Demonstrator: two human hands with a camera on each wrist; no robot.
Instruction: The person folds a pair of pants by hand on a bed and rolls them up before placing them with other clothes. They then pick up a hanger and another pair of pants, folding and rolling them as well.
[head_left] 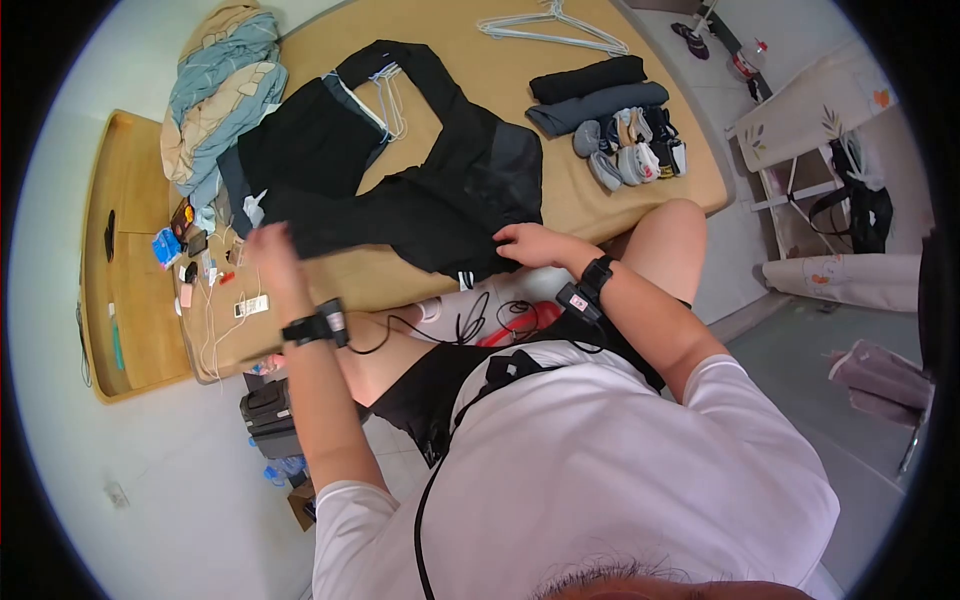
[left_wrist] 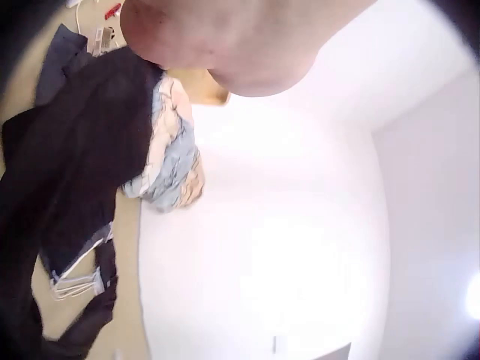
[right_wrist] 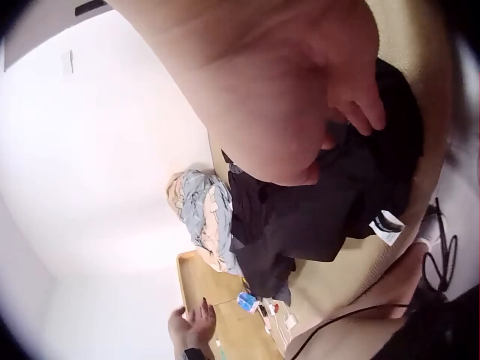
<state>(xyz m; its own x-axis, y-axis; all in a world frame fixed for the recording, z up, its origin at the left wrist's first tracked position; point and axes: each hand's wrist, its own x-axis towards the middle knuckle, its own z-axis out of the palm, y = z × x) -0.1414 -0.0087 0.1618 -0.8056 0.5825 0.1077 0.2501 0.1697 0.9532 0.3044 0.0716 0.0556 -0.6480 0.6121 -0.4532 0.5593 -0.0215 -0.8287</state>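
Note:
A black long-sleeved garment (head_left: 420,205) lies spread on the bed, with a white-and-black label (right_wrist: 387,227) at its near edge. My right hand (head_left: 540,246) rests at that garment's near right edge, its fingertips (right_wrist: 367,116) on the cloth and its fingers loosely bent. My left hand (head_left: 275,255), blurred in the head view, is raised by the garment's left end. From the right wrist view, the left hand (right_wrist: 193,326) shows loose fingers with nothing between them. Beyond lies another black garment (head_left: 300,135), with white hangers (head_left: 392,105) at its edge.
Rolled dark clothes (head_left: 595,105) and several rolled socks (head_left: 625,165) lie at the bed's right. White hangers (head_left: 550,30) are at the far edge. A crumpled quilt (head_left: 225,90) lies far left. Small items, a blue packet (head_left: 166,247) and cables lie near the left hand.

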